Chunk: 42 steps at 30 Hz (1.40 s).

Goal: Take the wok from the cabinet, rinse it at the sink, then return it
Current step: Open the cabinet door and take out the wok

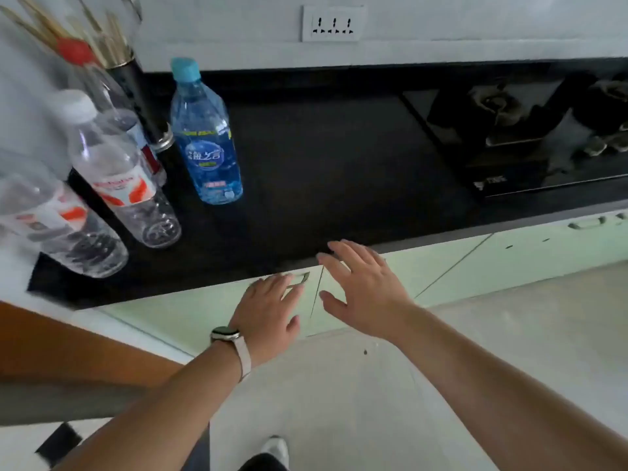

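Observation:
Pale green cabinet doors (pixel 190 314) run under the black countertop (pixel 323 171), and both look closed. My left hand (pixel 268 311), with a watch on the wrist, reaches over the left door, its fingertips at the metal handle (pixel 300 278). My right hand (pixel 363 287) hovers open in front of the neighbouring door (pixel 401 270), fingers spread, holding nothing. No wok and no sink are in view.
Three clear plastic bottles and a blue-labelled bottle (pixel 205 137) stand on the counter's left side, beside a dark holder of chopsticks (pixel 136 83). A gas hob (pixel 530 130) sits at the right. A wall socket (pixel 334 23) is above. Light floor tiles (pixel 339 402) lie below.

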{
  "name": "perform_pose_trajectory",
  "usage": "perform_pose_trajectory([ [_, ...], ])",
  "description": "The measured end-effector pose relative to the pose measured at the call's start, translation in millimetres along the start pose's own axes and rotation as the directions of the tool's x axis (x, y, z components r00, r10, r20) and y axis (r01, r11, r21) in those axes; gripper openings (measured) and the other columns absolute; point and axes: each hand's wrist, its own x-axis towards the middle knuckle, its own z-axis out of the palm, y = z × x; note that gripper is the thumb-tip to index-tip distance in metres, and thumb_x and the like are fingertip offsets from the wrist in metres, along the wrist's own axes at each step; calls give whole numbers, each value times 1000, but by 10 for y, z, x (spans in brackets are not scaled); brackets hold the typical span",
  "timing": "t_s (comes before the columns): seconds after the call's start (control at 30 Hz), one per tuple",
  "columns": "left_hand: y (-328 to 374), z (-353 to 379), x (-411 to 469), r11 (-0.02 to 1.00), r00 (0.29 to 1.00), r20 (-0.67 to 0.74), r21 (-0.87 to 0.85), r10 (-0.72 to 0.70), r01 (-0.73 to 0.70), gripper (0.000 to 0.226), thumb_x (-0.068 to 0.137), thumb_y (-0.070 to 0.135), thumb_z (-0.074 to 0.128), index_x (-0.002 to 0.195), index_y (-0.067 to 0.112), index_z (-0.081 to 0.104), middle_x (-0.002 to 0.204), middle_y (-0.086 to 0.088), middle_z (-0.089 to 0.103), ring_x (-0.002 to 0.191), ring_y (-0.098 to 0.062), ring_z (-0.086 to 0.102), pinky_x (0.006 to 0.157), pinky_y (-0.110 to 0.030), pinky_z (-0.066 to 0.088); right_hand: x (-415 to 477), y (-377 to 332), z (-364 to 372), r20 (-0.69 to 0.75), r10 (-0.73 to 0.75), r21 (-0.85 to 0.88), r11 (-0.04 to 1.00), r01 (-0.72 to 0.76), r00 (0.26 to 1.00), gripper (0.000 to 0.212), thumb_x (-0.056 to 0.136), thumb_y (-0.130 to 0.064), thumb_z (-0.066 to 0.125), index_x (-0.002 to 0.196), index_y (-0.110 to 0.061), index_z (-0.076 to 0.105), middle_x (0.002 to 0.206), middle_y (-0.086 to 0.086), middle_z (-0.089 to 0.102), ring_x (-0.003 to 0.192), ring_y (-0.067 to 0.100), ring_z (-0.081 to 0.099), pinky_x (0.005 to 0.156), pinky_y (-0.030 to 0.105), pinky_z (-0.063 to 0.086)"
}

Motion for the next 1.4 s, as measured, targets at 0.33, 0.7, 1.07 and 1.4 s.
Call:
perform_pose_trajectory([
  [0.33,-24,657,204,967,944,-302,247,136,-61,58,77,36,67,128,13,52,114,-5,67,97,-28,64,75,-41,51,283,340,798,-449,-187,-118,982,149,874,61,90,-50,51,141,-17,52,142,6,54,133,27,45,114,43,29],
  [0.7,27,950,98,946,846,-514,321,142,36,50,79,29,62,125,10,62,94,-5,65,82,-28,59,73,-38,40,393,445,1091,-660,-261,-152,965,215,705,60,91,-48,50,140,-13,54,137,7,58,128,29,49,113,42,29],
  [1.07,295,905,-326,967,874,-482,243,54,74,45,80,33,58,122,18,55,96,0,64,84,-27,58,78,-40,51,371,536,972,-650,-227,50,939,339,725,48,98,-41,40,135,-18,61,136,-1,61,128,22,51,111,36,29],
  [1.4,567,782,-610,983,860,-507,127,-50,132,92,88,46,57,155,15,3,86,7,63,74,-14,59,66,-27,47,435,530,1139,-719,-269,-109,954,278,641,45,92,-33,58,132,-14,58,130,6,61,120,28,53,107,44,36],
])
